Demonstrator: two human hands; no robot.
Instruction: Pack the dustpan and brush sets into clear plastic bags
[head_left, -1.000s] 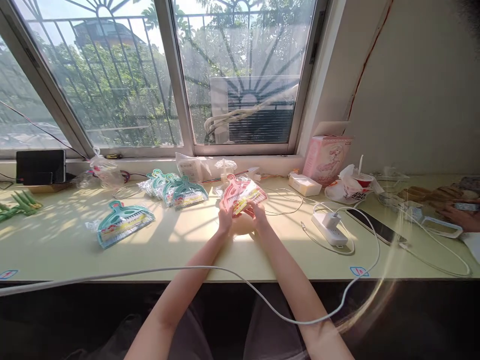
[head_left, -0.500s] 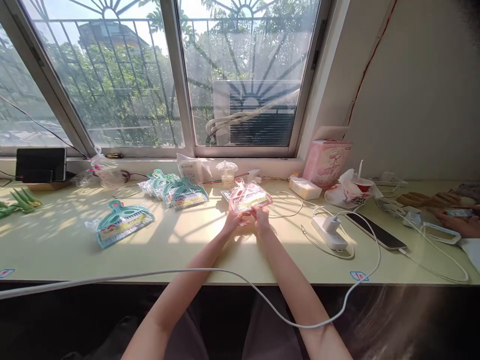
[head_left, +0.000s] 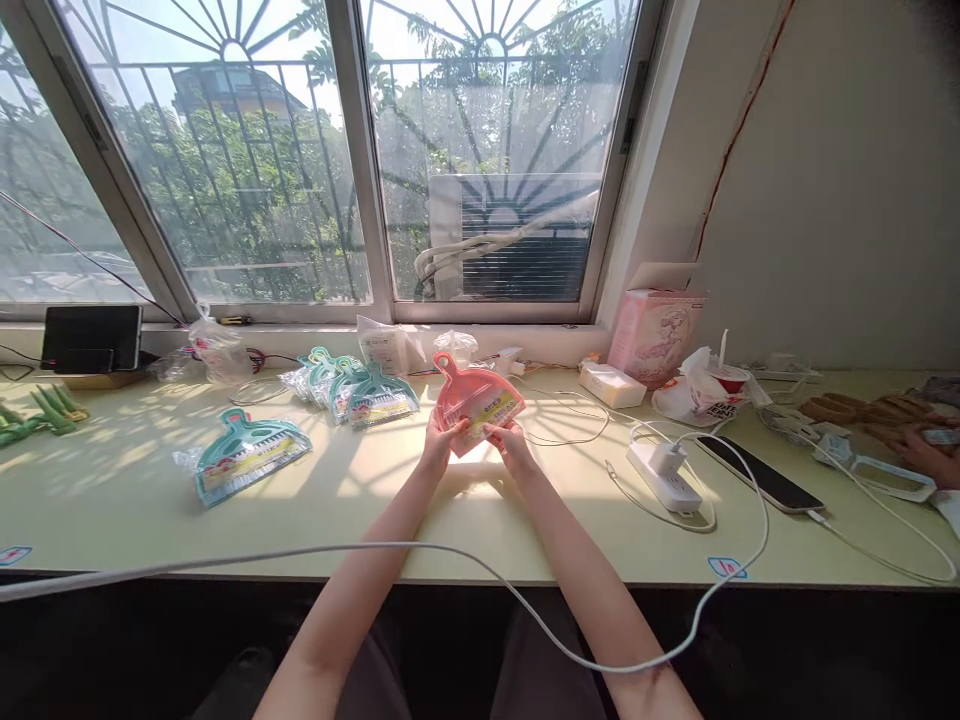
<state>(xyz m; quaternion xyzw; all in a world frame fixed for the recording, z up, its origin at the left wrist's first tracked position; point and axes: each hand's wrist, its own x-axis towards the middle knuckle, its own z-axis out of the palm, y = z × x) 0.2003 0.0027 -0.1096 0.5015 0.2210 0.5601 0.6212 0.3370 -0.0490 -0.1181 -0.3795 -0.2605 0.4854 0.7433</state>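
The pink dustpan (head_left: 471, 388) looks like smooth, shiny plastic, and so does the green dustpan (head_left: 251, 450), which has a clear, crinkly plastic wrap. The desk (head_left: 360, 530) is smooth with a soft shine. The window frame (head_left: 360, 160) looks like dull metal around smooth glass. The phone (head_left: 761, 473) has a glossy black face. The power strip (head_left: 664, 478) looks like smooth white plastic, and the pink box (head_left: 655, 335) looks like card.

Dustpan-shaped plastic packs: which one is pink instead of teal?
The pink dustpan-shaped pack, held between the left hand and right hand; the teal dustpan-shaped packs rest on the pale table.
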